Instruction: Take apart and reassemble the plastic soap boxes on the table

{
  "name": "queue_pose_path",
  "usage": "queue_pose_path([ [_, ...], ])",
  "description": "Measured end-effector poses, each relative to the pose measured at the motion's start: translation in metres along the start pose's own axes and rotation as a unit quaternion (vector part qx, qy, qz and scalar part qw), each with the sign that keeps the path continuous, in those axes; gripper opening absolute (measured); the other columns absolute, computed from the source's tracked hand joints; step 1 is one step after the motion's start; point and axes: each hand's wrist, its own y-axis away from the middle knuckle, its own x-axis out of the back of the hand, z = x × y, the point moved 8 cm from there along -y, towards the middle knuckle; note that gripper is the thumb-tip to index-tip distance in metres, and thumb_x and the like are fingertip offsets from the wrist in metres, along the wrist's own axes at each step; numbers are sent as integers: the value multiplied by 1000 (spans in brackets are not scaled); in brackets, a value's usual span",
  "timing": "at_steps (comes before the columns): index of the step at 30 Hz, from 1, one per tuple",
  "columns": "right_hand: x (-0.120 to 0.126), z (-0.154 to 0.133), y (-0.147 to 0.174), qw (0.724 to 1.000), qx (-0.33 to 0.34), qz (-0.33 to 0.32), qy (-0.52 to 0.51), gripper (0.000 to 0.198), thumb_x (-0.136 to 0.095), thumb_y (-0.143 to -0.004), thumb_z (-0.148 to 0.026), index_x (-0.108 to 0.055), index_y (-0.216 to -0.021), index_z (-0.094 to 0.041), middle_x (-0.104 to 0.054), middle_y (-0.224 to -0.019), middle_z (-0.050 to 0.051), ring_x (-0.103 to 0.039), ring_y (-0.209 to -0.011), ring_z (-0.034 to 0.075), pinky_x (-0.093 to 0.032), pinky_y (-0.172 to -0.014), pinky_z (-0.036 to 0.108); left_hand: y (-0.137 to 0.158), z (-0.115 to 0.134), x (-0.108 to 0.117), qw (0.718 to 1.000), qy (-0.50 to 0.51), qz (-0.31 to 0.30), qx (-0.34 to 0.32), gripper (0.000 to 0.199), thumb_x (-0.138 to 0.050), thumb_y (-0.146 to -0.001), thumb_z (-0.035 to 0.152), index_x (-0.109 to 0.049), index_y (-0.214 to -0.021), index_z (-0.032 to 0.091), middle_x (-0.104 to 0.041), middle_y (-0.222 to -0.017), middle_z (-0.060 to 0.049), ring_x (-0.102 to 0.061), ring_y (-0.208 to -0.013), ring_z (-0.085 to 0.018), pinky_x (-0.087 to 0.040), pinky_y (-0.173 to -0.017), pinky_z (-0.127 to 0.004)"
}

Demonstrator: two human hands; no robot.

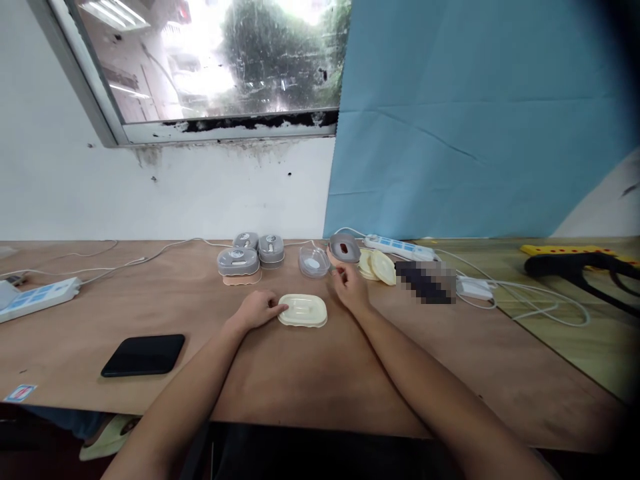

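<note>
Person's L hand [257, 310]: thumb at L edge of cream lid [303, 311], grip unclear; lid lies on brown tabletop [320, 380] betw. both hands. R hand [351, 288]: fingers bent inward, nr. clear container [314, 262] & grey tub [345, 247]; can't tell if pinching anything. Cream pieces [384, 267] adj., R side.
</note>
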Motion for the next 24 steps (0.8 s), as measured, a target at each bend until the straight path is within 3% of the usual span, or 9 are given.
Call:
queue_pose_path([
  [2,5,20,-5,999,-41,22,4,33,-44,-87,-39,-57,-109,-18,-67,-89,8,-59,-77,21,-43,-70,32,1,-1,0,1000,16,3,14,35,-55,-80,53,-62,-86,19,-63,-74,-1,-55,-66,-15,-36,-58,-25],
  [6,7,49,-12,993,-108,20,31,46,-40,-88,-40,-48,-128,-18,-68,-93,10,-60,-82,26,-44,-74,38,1,0,-1,999,36,4,19,51,-59,-80,46,-50,-124,21,-65,-80,0,-60,-75,-18,-41,-65,-26],
  [10,3,54,-14,994,-103,12,42,42,-38,-88,-39,-54,-122,-18,-65,-106,13,-59,-91,28,-43,-79,40,0,-1,-4,999,35,-1,18,52,-57,-81,45,-48,-127,21,-65,-82,-1,-61,-77,-18,-43,-66,-27],
  [16,9,53,-14,995,-82,54,13,31,-37,-88,-37,-58,-98,-17,-65,-95,12,-57,-89,25,-43,-81,38,-1,-3,-5,999,39,-9,21,50,-56,-82,45,-51,-126,21,-66,-81,-1,-61,-76,-18,-43,-67,-27],
  [21,14,42,-9,991,-104,77,-26,39,-54,-80,-50,-51,-102,-18,-61,-87,7,-55,-71,19,-44,-69,32,-1,-2,-5,999,50,-5,10,49,-55,-83,44,-51,-125,20,-66,-81,-2,-61,-75,-18,-43,-67,-27],
  [24,11,21,0,995,-74,51,-35,43,-62,-74,-53,-50,-98,-19,-57,-76,2,-50,-61,16,-41,-62,29,-1,-3,-4,998,58,-1,9,52,-55,-83,45,-48,-128,20,-66,-83,-2,-61,-76,-18,-44,-68,-27],
])
